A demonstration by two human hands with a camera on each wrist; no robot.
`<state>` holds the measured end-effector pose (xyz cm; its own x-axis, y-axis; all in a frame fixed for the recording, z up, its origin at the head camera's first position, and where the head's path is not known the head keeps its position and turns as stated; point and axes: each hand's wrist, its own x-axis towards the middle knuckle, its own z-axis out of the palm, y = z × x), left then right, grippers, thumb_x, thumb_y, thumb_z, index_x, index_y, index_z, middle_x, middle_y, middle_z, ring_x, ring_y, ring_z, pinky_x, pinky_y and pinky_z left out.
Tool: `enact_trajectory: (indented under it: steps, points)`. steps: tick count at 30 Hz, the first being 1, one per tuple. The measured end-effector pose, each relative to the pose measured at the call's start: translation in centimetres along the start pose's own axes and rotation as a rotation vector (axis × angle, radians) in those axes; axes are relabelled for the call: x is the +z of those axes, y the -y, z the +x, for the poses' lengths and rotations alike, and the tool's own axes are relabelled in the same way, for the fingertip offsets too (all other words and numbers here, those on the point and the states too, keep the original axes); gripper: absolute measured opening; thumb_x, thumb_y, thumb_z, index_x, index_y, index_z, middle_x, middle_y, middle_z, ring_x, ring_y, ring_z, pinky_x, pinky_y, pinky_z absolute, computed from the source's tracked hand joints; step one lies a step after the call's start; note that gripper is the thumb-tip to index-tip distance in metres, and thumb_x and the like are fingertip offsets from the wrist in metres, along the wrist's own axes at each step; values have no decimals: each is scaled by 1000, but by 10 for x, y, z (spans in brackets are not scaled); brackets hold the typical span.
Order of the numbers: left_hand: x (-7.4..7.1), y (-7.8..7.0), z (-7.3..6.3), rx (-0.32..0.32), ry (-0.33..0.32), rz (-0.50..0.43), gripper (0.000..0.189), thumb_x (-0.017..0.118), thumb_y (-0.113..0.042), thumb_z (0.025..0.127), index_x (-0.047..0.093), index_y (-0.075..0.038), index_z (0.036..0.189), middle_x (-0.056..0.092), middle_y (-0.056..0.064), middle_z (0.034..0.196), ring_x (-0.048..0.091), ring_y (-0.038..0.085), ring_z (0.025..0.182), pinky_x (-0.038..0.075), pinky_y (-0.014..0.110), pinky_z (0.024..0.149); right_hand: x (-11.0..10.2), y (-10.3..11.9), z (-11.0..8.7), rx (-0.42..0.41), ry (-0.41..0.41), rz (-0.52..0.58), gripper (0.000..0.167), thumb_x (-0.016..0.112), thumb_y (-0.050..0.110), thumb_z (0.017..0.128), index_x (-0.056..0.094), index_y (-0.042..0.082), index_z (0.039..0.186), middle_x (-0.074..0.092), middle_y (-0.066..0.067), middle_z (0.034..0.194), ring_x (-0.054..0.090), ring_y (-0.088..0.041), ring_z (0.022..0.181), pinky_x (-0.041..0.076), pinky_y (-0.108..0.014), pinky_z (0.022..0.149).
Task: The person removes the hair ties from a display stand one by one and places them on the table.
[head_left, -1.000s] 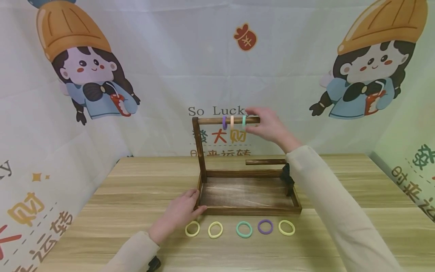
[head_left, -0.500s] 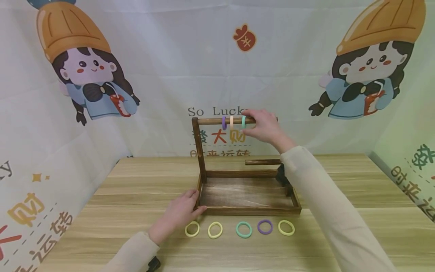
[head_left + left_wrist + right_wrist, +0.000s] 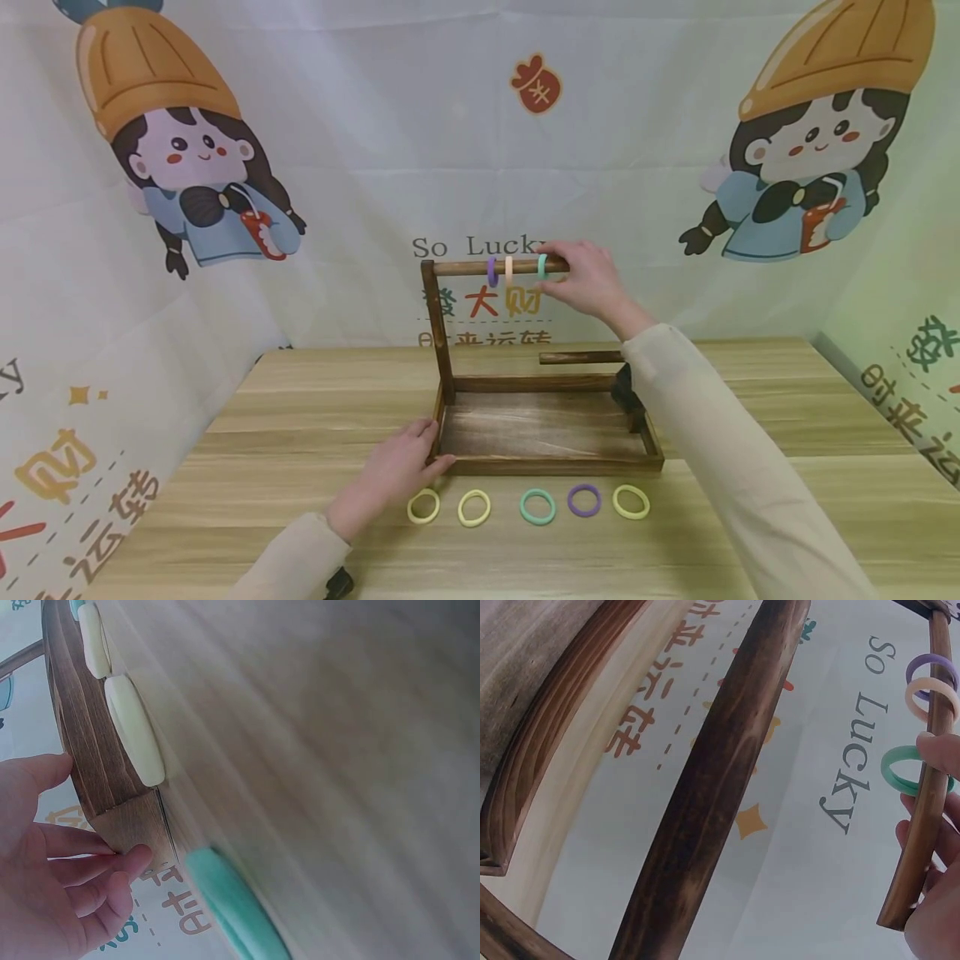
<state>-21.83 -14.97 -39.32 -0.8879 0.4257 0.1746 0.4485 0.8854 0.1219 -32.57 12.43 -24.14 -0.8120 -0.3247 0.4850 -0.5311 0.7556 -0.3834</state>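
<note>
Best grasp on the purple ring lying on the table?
On the purple ring, I'd pinch the near rim across its thickness, from above. It lies flat with an open centre, and its far rim sits closer to the tray.

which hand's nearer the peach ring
Right. The right hand is at the hanging green ring, right of the peach ring; the left hand is lower, at the tray's left end.

From head, cannot trace upper rod point(image 3: 459, 268) behind right hand point(image 3: 590, 282); from left wrist, see green ring point(image 3: 236, 904) cropped beside left hand point(image 3: 45, 900).
</note>
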Motion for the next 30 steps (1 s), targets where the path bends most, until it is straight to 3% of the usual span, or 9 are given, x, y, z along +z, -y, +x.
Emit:
enact_trajectory:
  steps: [13, 30]
  points:
    - [1, 1, 0, 5, -17, 8, 60, 56, -38, 85, 48, 11, 119, 47, 24, 120, 47, 37, 107, 42, 46, 84, -6, -11, -6, -4, -46, 62, 43, 65, 16, 77, 55, 3, 117, 57, -11, 111, 46, -28, 99, 29, -46, 90]
    - [-1, -1, -1, -15, 10, 9, 61, 54, -39, 86, 46, 10, 121, 44, 24, 124, 45, 38, 108, 43, 48, 82, -15, -28, -19, 28, -87, 175, 45, 64, 9, 78, 51, -3, 119, 54, -17, 112, 46, -32, 104, 34, -44, 90]
